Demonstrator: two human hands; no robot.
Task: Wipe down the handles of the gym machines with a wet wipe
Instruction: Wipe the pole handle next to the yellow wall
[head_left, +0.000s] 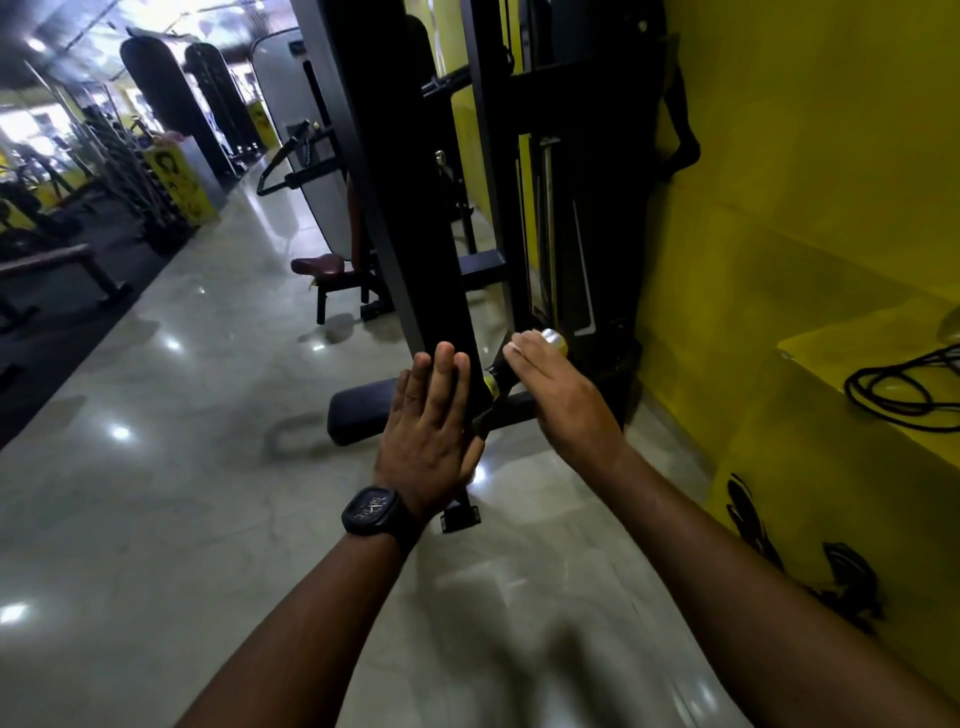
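Observation:
A black machine handle (500, 378) with a silver end cap (553, 340) slants up to the right from the low frame of a black gym machine (415, 218). My right hand (558, 400) lies over the handle's upper part, its fingers laid across the bar just below the cap, fingertips showing. My left hand (431, 421), with a black watch (375, 512) on the wrist, is held flat with straight fingers, just left of the handle's lower part. No wet wipe shows; one may be hidden under a palm.
A yellow wall (810, 171) and a yellow ledge with a coiled black cable (898, 392) close off the right. A padded seat (358, 410) sits below my left hand. More machines, a maroon seat (317, 266) and punching bags (161, 88) line the glossy floor (182, 467).

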